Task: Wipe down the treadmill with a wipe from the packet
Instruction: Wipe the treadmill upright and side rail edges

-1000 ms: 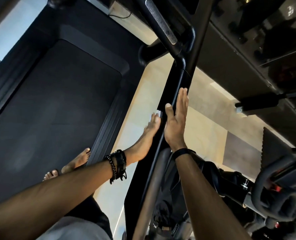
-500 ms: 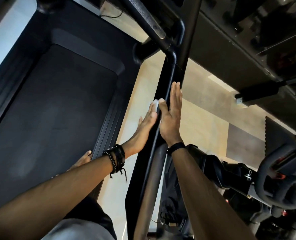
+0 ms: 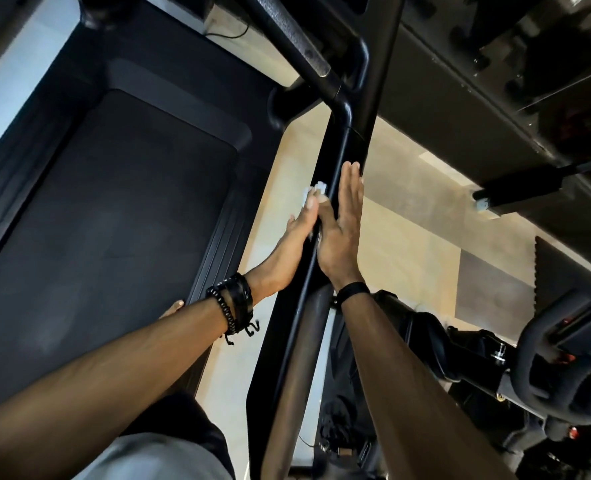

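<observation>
Step in hand: the wiping of the treadmill's side rail, the black bar running from 6 to 12 o'clock through mid-frame. The rail is sandwiched between both hands. The left hand is laid flat on its 9 o'clock face, fingers straight and pressed together; the wipe is trapped under the fingertips, only a white scrap showing at 12 o'clock of the thumb. The right hand is pressed flat on the 3 o'clock face, fingers straight and together, thumb hooked over the rail edge; no wipe is seen under it. The belt lies at 9 o'clock, apparently untouched. The packet is not seen. Next move, judged: steady pressure to be held while the stroke is carried toward the joint at 12 o'clock, then reversed. Versus 1.0 s ago: both hands have been slid up the rail toward 12 o'clock, flat pose unchanged, and the gap to the joint is visibly smaller.
</observation>
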### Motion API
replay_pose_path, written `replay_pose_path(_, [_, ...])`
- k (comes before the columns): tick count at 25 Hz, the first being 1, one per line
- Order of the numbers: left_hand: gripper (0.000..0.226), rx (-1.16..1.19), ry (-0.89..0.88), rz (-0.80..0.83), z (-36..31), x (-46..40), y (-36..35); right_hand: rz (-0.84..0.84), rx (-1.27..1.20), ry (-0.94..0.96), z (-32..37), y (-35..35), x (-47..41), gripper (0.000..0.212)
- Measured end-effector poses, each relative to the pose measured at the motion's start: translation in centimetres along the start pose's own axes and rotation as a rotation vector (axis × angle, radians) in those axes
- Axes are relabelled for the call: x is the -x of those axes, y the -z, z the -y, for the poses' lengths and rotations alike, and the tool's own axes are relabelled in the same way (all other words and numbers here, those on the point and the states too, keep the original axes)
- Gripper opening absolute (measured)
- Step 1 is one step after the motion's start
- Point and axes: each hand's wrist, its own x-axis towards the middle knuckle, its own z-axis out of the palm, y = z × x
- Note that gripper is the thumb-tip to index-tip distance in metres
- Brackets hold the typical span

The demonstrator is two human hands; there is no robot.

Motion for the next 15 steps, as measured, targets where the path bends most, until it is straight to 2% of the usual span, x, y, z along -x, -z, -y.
replay_pose_path(4, [0.095, -0.067, 0.038, 0.014, 1.1, -0.3, 0.7, 0.0, 0.003, -0.006, -0.1, 0.1, 0.2, 0.064])
replay_pose_path(7, [0.083, 0.047, 0.017, -0.015, 0.3, -0.3, 0.2, 0.005, -0.014, 0.003, 0.0, 0.1, -0.1, 0.063])
replay_pose_path(9, [0.079, 0.033, 0.011, -0.006, 0.4, -0.2, 0.0, 0.011, -0.02, -0.017, -0.1, 0.1, -0.2, 0.062])
replay_pose_path(11, [0.081, -0.012, 0.028, -0.007, 1.1, -0.4, 0.3, 0.007, -0.025, -0.001, -0.1, 0.2, 0.0, 0.062])
replay_pose_path(15, [0.081, 0.09, 0.0, -0.033, -0.3, -0.5, -0.1, 0.018, -0.044, -0.001, -0.1, 0.2, -0.3, 0.062])
